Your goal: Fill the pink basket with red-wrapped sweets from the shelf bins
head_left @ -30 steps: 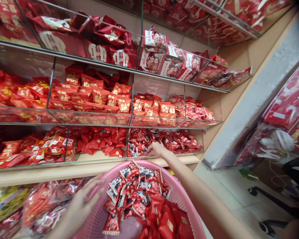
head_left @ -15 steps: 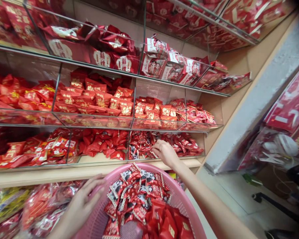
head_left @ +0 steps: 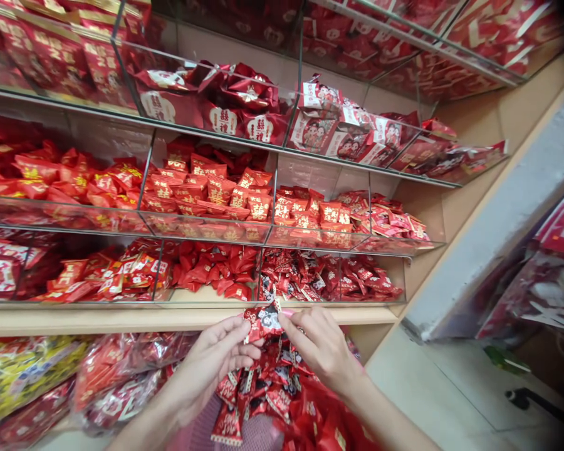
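Between both hands is a small red wrapped candy packet (head_left: 263,321) with black-and-white print, raised over the basket. My left hand (head_left: 225,351) pinches its left side between thumb and fingers, while my right hand (head_left: 319,347) grips the right end. Below them, the pink perforated basket (head_left: 200,413) holds similar printed packets (head_left: 228,423) and plain glossy red packets (head_left: 326,413). My hands and forearms hide much of the basket's rim. Just behind the hands, a clear bin on the lowest shelf contains matching printed packets (head_left: 291,269).
Glass-fronted shelves carry red packets (head_left: 207,194) in several divided bins. A wooden ledge (head_left: 98,318) runs along the lowest shelf. Bagged goods, including a yellow bag (head_left: 32,369), lie beneath it at left. A grey pillar (head_left: 479,250) and tiled floor (head_left: 451,382) are at right.
My right hand has come back from the bin to above the basket with a packet. My left hand has left the basket's side and taken hold of that packet. The view has shifted somewhat.
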`<act>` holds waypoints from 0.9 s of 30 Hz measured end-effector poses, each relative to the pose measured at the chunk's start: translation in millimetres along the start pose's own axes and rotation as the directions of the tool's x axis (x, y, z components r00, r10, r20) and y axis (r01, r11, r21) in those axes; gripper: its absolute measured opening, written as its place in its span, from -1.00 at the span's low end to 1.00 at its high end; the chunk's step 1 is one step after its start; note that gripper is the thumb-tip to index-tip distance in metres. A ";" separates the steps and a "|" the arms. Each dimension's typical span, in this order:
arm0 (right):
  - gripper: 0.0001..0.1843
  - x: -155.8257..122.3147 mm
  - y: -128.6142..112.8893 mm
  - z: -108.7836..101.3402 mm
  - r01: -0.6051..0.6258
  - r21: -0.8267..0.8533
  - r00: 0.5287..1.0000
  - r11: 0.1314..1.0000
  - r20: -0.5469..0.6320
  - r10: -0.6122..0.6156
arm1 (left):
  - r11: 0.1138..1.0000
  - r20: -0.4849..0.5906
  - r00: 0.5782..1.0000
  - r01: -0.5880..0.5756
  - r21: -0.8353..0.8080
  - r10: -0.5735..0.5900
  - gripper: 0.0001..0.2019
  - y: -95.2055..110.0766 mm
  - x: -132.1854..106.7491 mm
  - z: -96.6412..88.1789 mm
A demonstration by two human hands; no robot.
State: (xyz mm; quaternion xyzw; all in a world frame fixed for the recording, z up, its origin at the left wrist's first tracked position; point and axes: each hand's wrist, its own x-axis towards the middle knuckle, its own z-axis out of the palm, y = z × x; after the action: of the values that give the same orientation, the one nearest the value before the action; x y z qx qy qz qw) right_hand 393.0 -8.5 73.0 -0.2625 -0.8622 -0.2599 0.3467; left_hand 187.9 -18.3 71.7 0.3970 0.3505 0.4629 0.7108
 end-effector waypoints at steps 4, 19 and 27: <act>-0.68 -8.8 -3.8 6.3 -0.213 0.133 0.977 0.968 0.023 0.212 | 0.984 -0.029 0.998 -0.057 0.170 0.063 -0.83 0.9 1.2 -4.7; -0.72 21.5 -10.0 16.8 -0.673 0.735 0.431 -0.076 0.475 0.767 | 0.823 0.022 0.968 -0.225 0.522 0.251 -0.80 1.1 16.6 -8.0; -0.68 13.3 4.9 8.0 -0.715 0.697 0.412 -0.053 0.482 0.773 | 0.834 0.061 0.981 -0.187 0.519 0.182 -0.77 0.3 19.4 -1.0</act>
State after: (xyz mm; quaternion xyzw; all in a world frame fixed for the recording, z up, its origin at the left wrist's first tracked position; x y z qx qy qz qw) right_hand 384.1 3.7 79.1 -0.4717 -0.5659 0.4181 0.5316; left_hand 193.2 0.2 69.0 0.6090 0.4198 0.4149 0.5300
